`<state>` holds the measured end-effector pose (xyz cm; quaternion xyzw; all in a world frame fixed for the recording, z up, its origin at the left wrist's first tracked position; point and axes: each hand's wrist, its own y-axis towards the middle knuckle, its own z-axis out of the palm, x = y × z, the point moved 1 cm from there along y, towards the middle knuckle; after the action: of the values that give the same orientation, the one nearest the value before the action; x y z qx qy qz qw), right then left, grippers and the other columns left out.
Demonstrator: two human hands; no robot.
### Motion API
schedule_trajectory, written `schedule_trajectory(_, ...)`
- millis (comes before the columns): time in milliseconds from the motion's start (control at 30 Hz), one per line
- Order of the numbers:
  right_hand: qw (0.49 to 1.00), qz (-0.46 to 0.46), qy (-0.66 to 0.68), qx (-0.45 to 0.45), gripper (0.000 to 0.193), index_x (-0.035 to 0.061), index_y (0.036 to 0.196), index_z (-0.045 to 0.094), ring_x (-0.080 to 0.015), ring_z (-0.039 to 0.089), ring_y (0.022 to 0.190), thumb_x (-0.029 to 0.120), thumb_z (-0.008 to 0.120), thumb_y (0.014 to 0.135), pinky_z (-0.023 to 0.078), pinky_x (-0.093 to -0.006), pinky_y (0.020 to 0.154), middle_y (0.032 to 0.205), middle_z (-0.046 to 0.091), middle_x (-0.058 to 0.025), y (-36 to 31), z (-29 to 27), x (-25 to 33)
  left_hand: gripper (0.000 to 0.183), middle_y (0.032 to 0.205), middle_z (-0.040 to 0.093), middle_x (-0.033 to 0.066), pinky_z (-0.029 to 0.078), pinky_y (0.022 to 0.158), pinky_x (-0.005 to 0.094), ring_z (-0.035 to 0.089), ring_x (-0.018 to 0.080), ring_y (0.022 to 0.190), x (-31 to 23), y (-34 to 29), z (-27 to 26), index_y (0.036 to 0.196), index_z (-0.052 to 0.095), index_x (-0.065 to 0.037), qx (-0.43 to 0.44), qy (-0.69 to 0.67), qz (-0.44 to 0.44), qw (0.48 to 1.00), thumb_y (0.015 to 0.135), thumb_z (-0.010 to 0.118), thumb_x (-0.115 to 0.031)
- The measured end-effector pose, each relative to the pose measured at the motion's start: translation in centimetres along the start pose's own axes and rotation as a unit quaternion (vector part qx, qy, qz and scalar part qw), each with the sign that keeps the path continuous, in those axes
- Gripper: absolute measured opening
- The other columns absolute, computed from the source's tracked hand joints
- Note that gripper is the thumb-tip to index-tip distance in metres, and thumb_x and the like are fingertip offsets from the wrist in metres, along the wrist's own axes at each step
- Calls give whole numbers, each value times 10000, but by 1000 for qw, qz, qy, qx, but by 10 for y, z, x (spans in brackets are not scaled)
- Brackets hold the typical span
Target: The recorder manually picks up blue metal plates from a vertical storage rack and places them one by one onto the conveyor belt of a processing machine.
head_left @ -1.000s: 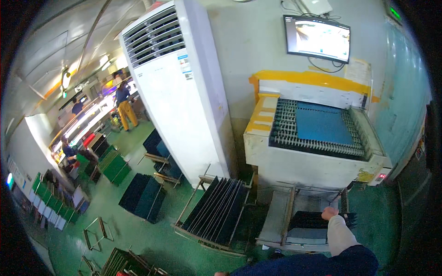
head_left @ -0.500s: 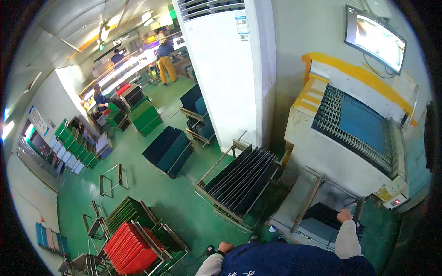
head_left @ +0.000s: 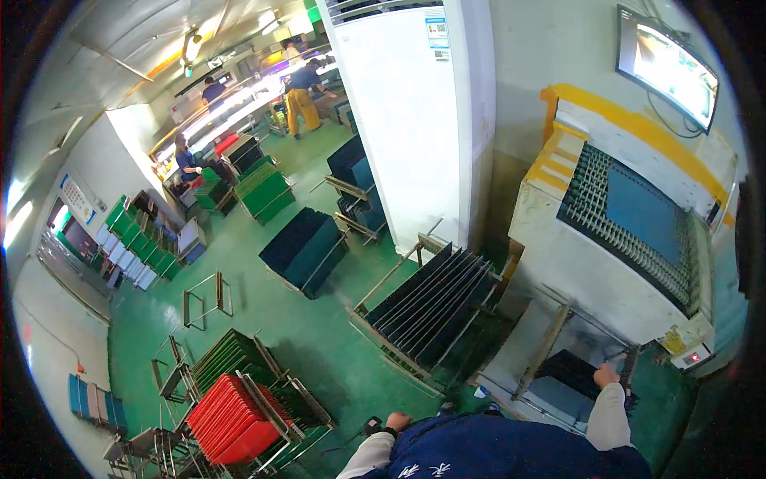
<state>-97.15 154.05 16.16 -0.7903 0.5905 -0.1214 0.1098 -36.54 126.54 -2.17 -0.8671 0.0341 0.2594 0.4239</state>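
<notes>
My right hand [head_left: 606, 375] is closed at the right edge of a black panel [head_left: 565, 365], in a metal-framed rack [head_left: 545, 349] at the lower right. Its fingers are small here, but they appear to grip that edge. Grey panels [head_left: 558, 393] lie in the same rack, nearer to me. My left hand [head_left: 397, 421] hangs low beside my dark blue garment, with curled fingers and nothing visible in them. A small black object [head_left: 371, 425] is by its wrist. Left of the right-hand rack stands another rack [head_left: 396, 352] with several dark panels [head_left: 435, 307] upright in it.
A white machine [head_left: 550, 207] with rows of rollers carries a blue panel [head_left: 642, 209] at the right. Racks of red panels [head_left: 231, 419] and green panels [head_left: 227, 357] stand lower left. A tall white cabinet unit [head_left: 407, 120] rises ahead. Several people work at the back.
The view has turned slightly, so the surroundings sit farther right. My right hand stays at the black panel and my left hand stays low. A distant person in yellow trousers now reaches out an arm.
</notes>
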Motion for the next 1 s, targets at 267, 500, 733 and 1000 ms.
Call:
schedule_trajectory(267, 999, -13, -26, 44, 324, 60, 1003, 640, -351, 525, 1067, 139, 498, 722, 377, -440, 933, 1160, 550, -174, -16, -22, 18, 353, 904, 634, 177, 476, 770, 413, 603, 331, 863, -5, -6, -2, 841, 653, -44, 21, 53, 58, 997, 735, 567, -370)
schedule_trajectory(500, 999, -32, -17, 13, 289, 56, 954, 652, -366, 533, 1041, 128, 504, 717, 412, -430, 890, 1084, 583, -184, -27, -33, 35, 325, 867, 641, 168, 490, 729, 398, 616, 318, 798, 9, 15, 12, 819, 658, -48, 14, 304, 213, 929, 716, 562, -340)
schedule_trajectory(733, 998, -62, -20, 3, 285, 35, 939, 649, -368, 562, 985, 149, 490, 731, 438, -444, 847, 1039, 604, -181, -17, -26, 22, 360, 771, 641, 193, 478, 693, 408, 622, 327, 735, 1, 6, 21, 757, 665, -27, -9, -41, 16, 999, 670, 551, -357)
schedule_trajectory(1000, 997, -49, -19, -52, 312, 102, 959, 657, -337, 576, 975, 170, 504, 696, 434, -428, 851, 1045, 610, -150, 0, 8, 12, 428, 798, 642, 192, 483, 651, 416, 611, 334, 733, 21, 28, 59, 791, 663, -57, -45, 102, 163, 980, 738, 541, -464)
